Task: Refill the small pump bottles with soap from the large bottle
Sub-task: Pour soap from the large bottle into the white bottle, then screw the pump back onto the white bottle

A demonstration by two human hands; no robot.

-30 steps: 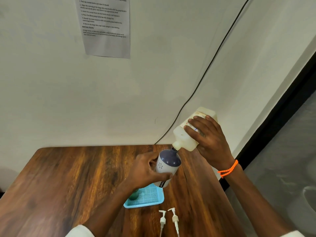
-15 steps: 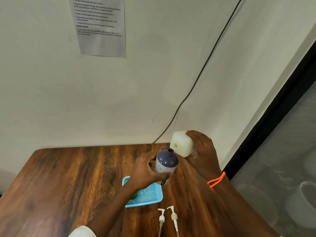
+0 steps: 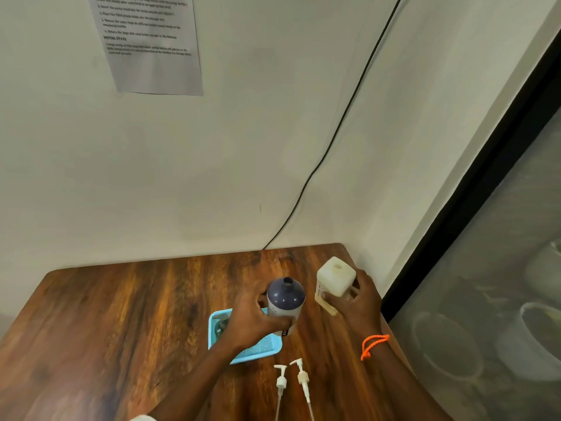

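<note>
L hand (image 3: 252, 317) grips the small pump bottle (image 3: 285, 302): fingers curled round its pale lower body, thumb across the front. Bottle is upright, dark-blue domed top, neck open w/ no pump fitted. It sits over the right end of the blue tray (image 3: 243, 344); can't tell if its base touches the tray or is held just above it.

R hand (image 3: 355, 302) holds the large bottle (image 3: 335, 279), fingers wrapped round its right side and back, thumb on the near face. That bottle is whitish, square-shouldered, upright, mouth open and facing up, no cap seen. It stands just right of the small bottle, a narrow gap between them, not touching. Whether its base is on the table (image 3: 121, 329) is hidden by the hand. Orange cord bracelet (image 3: 372, 344) on the R wrist.

Relative to the tray: two white pump heads (image 3: 293, 381) lie on the wood just in front of it, toward the person, side by side w/ dip tubes pointing at the near edge. Something dark and round lies in the tray's left end, mostly hidden by the L forearm; too blurred to name. Tray is on the wooden table, roughly mid-right.

Behind the tray, the wall carries a printed sheet (image 3: 148, 47) up left and a black cable (image 3: 334, 135) running diagonally down to the table's back edge.
</note>
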